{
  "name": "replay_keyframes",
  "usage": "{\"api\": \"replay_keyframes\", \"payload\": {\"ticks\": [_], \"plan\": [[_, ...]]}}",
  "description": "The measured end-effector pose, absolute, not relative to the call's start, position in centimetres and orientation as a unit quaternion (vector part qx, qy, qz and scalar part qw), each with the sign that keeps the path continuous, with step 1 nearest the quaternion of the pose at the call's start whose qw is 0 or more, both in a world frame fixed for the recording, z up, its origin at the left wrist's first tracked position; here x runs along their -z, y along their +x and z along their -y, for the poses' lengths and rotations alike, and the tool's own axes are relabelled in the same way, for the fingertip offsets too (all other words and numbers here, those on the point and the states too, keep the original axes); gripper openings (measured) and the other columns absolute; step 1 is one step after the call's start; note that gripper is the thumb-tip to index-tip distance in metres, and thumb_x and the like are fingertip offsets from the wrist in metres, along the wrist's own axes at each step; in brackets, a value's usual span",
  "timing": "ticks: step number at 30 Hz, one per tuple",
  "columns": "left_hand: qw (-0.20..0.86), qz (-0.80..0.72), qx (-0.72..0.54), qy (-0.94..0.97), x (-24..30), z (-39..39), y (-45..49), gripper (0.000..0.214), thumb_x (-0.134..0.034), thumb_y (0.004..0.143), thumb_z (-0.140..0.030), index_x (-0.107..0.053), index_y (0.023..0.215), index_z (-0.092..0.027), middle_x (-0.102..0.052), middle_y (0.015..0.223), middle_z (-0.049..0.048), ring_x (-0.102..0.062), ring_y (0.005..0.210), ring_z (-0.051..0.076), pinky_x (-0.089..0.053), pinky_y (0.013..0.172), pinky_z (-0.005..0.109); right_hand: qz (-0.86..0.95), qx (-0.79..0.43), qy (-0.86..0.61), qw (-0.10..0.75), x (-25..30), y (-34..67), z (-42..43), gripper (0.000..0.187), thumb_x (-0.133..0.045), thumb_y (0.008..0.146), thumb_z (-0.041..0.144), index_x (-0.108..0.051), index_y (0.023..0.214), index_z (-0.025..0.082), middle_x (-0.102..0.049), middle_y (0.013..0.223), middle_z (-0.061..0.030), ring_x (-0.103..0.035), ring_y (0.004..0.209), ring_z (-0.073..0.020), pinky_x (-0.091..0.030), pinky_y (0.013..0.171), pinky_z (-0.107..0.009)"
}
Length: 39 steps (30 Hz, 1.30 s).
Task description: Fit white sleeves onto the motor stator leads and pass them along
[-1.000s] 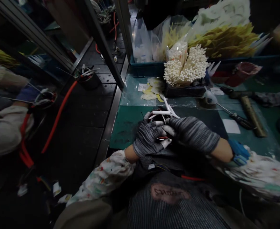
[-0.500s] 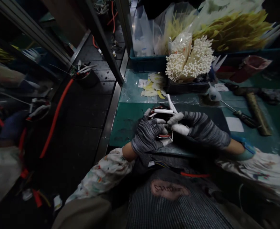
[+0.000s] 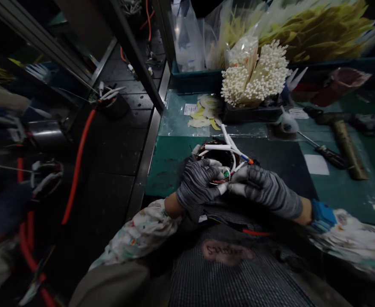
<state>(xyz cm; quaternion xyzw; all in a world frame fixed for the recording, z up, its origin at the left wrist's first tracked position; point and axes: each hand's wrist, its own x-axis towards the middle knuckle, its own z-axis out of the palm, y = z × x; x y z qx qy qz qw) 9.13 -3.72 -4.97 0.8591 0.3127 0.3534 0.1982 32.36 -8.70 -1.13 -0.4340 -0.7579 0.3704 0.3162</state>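
A round motor stator (image 3: 202, 150) with reddish copper windings and white sleeved leads stands at the table's near edge. My left hand (image 3: 200, 180), in a grey striped glove with white-wrapped fingertips, is closed around its left and near side. My right hand (image 3: 268, 189), gloved alike, has its fingertips bent together against the near right rim; whether they also pinch a wire is hidden. White sleeves (image 3: 217, 147) cross the stator's top, and one lead with a blue and orange end (image 3: 248, 160) points right over my right fingers. A small green piece (image 3: 226, 174) shows near my left thumb.
A bundle of thin white-tipped sticks (image 3: 254, 79) stands behind the stator, beside yellow and white cut pieces (image 3: 206, 111). To the right lie a screwdriver (image 3: 329, 157), a hammer (image 3: 349, 149) and a white bottle (image 3: 289, 123). A co-worker's stator (image 3: 48, 181) and red hoses are left.
My right hand has drawn back and lower to the right, uncovering the stator's middle, the green piece and the blue-and-orange lead end. My left hand keeps its hold. At left, a shiny cylinder has come into view.
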Motion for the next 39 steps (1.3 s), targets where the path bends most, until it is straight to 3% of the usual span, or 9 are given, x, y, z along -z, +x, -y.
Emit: {"api": "replay_keyframes", "payload": {"ticks": [5, 11, 15, 20, 26, 30, 33, 36, 39], "plan": [[0.200, -0.306, -0.353, 0.861, 4.6, 3.7, 9.3, 0.016, -0.077, 0.089, -0.040, -0.076, 0.094, -0.025, -0.083, 0.097, -0.0002, -0.079, 0.104, 0.023, -0.016, 0.139, 0.063, 0.783, -0.392, -0.389, 0.285, -0.5, 29.8, 7.4, 0.022, -0.057, 0.106, 0.032, -0.078, 0.106, 0.028, -0.082, 0.099, -0.0014, -0.077, 0.089, -0.0210, -0.063, 0.081, -0.033], [0.160, -0.270, -0.331, 0.890, 4.5, 2.8, 8.5, 0.018, -0.083, 0.091, -0.041, -0.074, 0.089, -0.026, -0.082, 0.100, -0.0017, -0.076, 0.112, 0.023, -0.015, 0.138, 0.064, 0.775, -0.141, -0.506, 0.352, 1.0, 27.8, 2.7, 0.023, -0.051, 0.102, 0.028, -0.073, 0.103, 0.022, -0.076, 0.103, -0.0103, -0.073, 0.095, -0.0275, -0.062, 0.088, -0.045], [0.052, -0.223, -0.282, 0.932, 4.3, 2.2, 6.7, 0.018, -0.079, 0.097, -0.042, -0.077, 0.114, -0.034, -0.078, 0.128, -0.0005, -0.066, 0.132, 0.026, -0.023, 0.133, 0.067, 0.739, -0.057, -0.527, 0.415, 0.9, 30.1, 2.7, 0.030, -0.050, 0.104, 0.031, -0.065, 0.126, 0.017, -0.074, 0.117, -0.0154, -0.072, 0.111, -0.0303, -0.060, 0.101, -0.053], [-0.051, -0.172, -0.218, 0.959, 2.0, 1.2, 5.0, 0.029, -0.066, 0.106, -0.025, -0.073, 0.132, -0.036, -0.077, 0.122, -0.0010, -0.069, 0.109, 0.018, -0.056, 0.097, 0.032, 0.788, -0.138, -0.566, 0.200, 1.8, 31.4, 2.7, 0.053, -0.061, 0.098, 0.040, -0.061, 0.143, 0.011, -0.069, 0.135, -0.0237, -0.071, 0.114, -0.0364, -0.061, 0.100, -0.053], [-0.126, -0.088, -0.135, 0.979, -0.9, 0.4, 4.4, 0.022, -0.054, 0.109, -0.018, -0.075, 0.115, -0.023, -0.080, 0.106, 0.0025, -0.072, 0.097, 0.020, -0.055, 0.074, 0.029, 0.877, -0.218, -0.405, 0.141, 2.0, 32.1, -3.2, 0.043, -0.067, 0.087, 0.025, -0.072, 0.129, 0.017, -0.075, 0.118, -0.0137, -0.071, 0.098, -0.0279, -0.062, 0.093, -0.044], [-0.173, -0.122, -0.183, 0.960, 0.4, 1.3, 3.6, 0.021, -0.055, 0.107, -0.017, -0.074, 0.116, -0.022, -0.080, 0.120, 0.0050, -0.072, 0.111, 0.022, -0.054, 0.085, 0.035, 0.874, -0.292, -0.334, 0.198, 1.7, 32.4, -4.4, 0.047, -0.070, 0.093, 0.036, -0.068, 0.138, 0.022, -0.079, 0.120, -0.0074, -0.073, 0.101, -0.0240, -0.062, 0.093, -0.040], [-0.158, -0.150, -0.219, 0.951, 1.9, 1.7, 3.3, 0.020, -0.058, 0.106, -0.028, -0.074, 0.116, -0.022, -0.076, 0.138, 0.0054, -0.065, 0.133, 0.026, -0.049, 0.108, 0.042, 0.824, -0.147, -0.458, 0.299, 1.2, 33.4, -4.1, 0.046, -0.072, 0.094, 0.043, -0.071, 0.134, 0.022, -0.078, 0.124, -0.0093, -0.071, 0.110, -0.0284, -0.059, 0.101, -0.048], [-0.129, -0.147, -0.236, 0.952, 3.1, 0.9, 3.5, 0.029, -0.064, 0.104, -0.050, -0.073, 0.111, -0.024, -0.073, 0.142, 0.0039, -0.058, 0.144, 0.029, -0.037, 0.126, 0.050, 0.741, -0.007, -0.572, 0.351, 1.0, 34.8, -4.6, 0.032, -0.070, 0.097, 0.044, -0.079, 0.108, 0.016, -0.070, 0.136, -0.0207, -0.056, 0.134, -0.0424, -0.035, 0.119, -0.070], [-0.090, -0.120, -0.257, 0.955, 4.2, -0.5, 3.9, 0.037, -0.070, 0.097, -0.064, -0.073, 0.103, -0.027, -0.080, 0.124, -0.0002, -0.056, 0.147, 0.026, -0.035, 0.129, 0.048, 0.713, 0.044, -0.608, 0.346, 1.5, 35.2, -6.1, 0.030, -0.069, 0.098, 0.047, -0.078, 0.110, 0.021, -0.064, 0.150, -0.0182, -0.046, 0.147, -0.0442, -0.020, 0.127, -0.072]]}}
